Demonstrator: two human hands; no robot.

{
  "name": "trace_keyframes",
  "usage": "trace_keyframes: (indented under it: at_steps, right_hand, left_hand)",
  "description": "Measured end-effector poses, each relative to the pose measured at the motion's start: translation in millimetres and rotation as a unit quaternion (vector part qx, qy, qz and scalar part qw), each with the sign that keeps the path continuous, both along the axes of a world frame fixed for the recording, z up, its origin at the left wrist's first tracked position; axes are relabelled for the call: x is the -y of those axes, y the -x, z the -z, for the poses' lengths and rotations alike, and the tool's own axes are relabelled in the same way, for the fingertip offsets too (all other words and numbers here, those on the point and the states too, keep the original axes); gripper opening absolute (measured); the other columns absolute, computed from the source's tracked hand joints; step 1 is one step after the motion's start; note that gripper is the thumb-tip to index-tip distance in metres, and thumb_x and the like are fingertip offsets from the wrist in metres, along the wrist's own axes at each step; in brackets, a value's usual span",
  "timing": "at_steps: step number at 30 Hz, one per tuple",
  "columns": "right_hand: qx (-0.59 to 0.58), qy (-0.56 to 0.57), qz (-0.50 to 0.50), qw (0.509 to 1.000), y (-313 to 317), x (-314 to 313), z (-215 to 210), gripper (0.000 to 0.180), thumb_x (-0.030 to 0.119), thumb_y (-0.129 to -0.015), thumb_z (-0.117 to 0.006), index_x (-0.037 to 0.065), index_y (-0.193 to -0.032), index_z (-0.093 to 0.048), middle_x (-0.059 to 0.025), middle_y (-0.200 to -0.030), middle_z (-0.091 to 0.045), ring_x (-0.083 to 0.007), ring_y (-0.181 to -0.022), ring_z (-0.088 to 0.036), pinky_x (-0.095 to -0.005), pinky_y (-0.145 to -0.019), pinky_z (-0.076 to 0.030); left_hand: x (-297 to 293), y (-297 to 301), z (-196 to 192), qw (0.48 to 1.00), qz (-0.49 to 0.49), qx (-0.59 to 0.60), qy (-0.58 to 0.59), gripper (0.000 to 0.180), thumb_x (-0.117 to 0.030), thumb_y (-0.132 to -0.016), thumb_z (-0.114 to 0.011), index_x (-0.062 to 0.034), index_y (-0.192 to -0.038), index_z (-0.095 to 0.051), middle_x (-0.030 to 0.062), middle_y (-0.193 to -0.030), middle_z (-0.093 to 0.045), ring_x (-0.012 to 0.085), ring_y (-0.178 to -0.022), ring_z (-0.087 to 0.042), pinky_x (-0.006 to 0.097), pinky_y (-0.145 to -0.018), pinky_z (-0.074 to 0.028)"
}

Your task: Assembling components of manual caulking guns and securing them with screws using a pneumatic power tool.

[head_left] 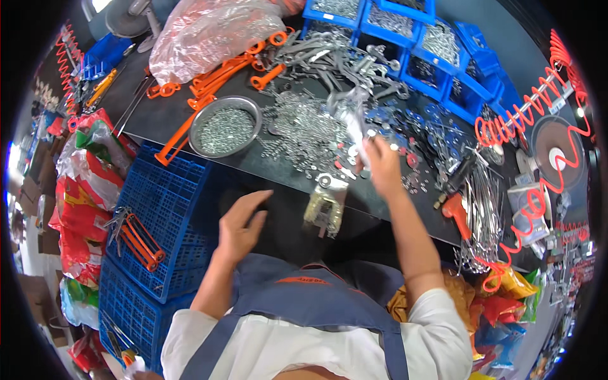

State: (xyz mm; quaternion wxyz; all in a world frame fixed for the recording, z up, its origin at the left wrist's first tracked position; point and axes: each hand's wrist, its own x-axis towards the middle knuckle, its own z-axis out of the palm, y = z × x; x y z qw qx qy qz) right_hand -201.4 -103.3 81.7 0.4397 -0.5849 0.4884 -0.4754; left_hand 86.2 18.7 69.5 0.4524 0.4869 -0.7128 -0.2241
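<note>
Right hand at frame centre pinches a clear plastic bag upright over the loose hardware pile, likely for filling. Left hand, lower centre, hovers open and empty beside a small packed bag at the table edge.

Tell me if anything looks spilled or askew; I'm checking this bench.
Small silver hardware lies loose across the black table beside the metal bowl. A small bag of parts hangs tilted over the table's front edge.

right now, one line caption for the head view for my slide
Right hand lifts a clear plastic bag above scattered metal hardware while the left hand hovers open at the dark workbench edge.
</note>
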Motion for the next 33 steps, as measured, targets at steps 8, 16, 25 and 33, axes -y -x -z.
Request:
trace_keyframes:
  at_steps: [8, 16, 25, 33]
  right_hand:
    - [-0.24, 0.268, 0.045, 0.932, -5, -138, -3, 0.014, 0.005, -0.083, -0.059, -0.006, -0.09, -0.054, -0.0189, -0.089, -0.056, -0.0386, -0.078, -0.056, -0.039, -0.067, -0.046]
    - [-0.149, 0.126, -0.078, 0.978, -4, -96, 8, 0.015, 0.009, -0.083, -0.061, 0.0, -0.095, -0.062, -0.0148, -0.087, -0.062, -0.0273, -0.076, -0.062, -0.032, -0.069, -0.049]
    - [-0.273, 0.157, 0.048, 0.948, 2, -10, 76, 0.016, 0.003, -0.073, -0.061, 0.004, -0.089, -0.062, -0.0104, -0.079, -0.061, -0.0265, -0.069, -0.061, -0.0335, -0.063, -0.05]
    - [0.259, -0.232, -0.132, 0.928, -34, -81, 19, 0.011, -0.001, -0.075, -0.06, 0.0, -0.085, -0.058, -0.0034, -0.069, -0.058, -0.0099, -0.054, -0.054, -0.0229, -0.049, -0.045]
  left_hand:
    - [6, 105, -22, 0.975, 0.095, 0.117, 0.164, 0.07, -0.008, -0.071, -0.072, 0.0003, -0.132, -0.04, 0.021, -0.127, -0.045, 0.0395, -0.115, -0.045, 0.044, -0.095, -0.041]
    - [-15, 71, 3, 0.95, 0.072, -0.257, -0.163, 0.053, 0.002, -0.082, -0.063, -0.0019, -0.127, -0.035, 0.0136, -0.111, -0.058, 0.0134, -0.079, -0.059, 0.027, -0.072, -0.051]
    - [-9, 27, 4, 0.847, 0.222, -0.348, -0.335, 0.057, 0.009, -0.08, -0.049, -0.003, -0.132, -0.029, 0.0175, -0.13, -0.048, 0.015, -0.102, -0.055, 0.028, -0.086, -0.046]
    - [5, 65, 12, 0.975, 0.058, -0.145, -0.161, 0.029, 0.001, -0.084, -0.06, 0.0006, -0.11, -0.047, 0.0082, -0.096, -0.063, 0.0109, -0.091, -0.06, 0.025, -0.078, -0.047]
